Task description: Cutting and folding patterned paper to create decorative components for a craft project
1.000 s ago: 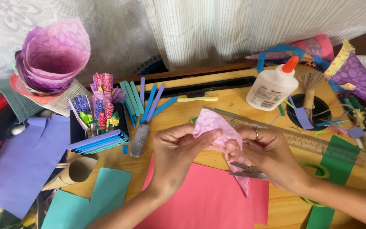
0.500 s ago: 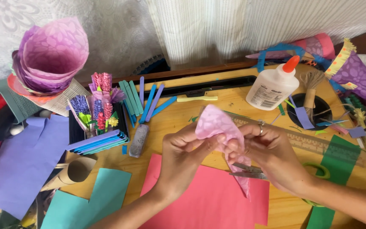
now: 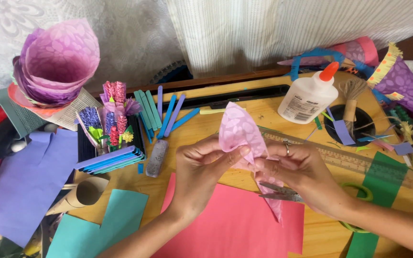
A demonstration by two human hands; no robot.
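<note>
- The bench (image 3: 244,125) is crowded on every side of the grip, so a stray elbow could well sweep something off.
- Directly under the grip lies the red paper sheet (image 3: 225,224).
- The pink patterned paper (image 3: 239,131) sits pinched between both hands, rolled towards a cone; it looks thin, so I'd guess a hard tug would tear or crease it.
- The left hand (image 3: 201,174) grasps its lower left edge, and the right hand (image 3: 297,174) clenches the right fold; if either slackens, the roll likely springs open.
- Just below the right grip lie the scissors (image 3: 283,192), whose blades could snag the hanging tail.
</note>
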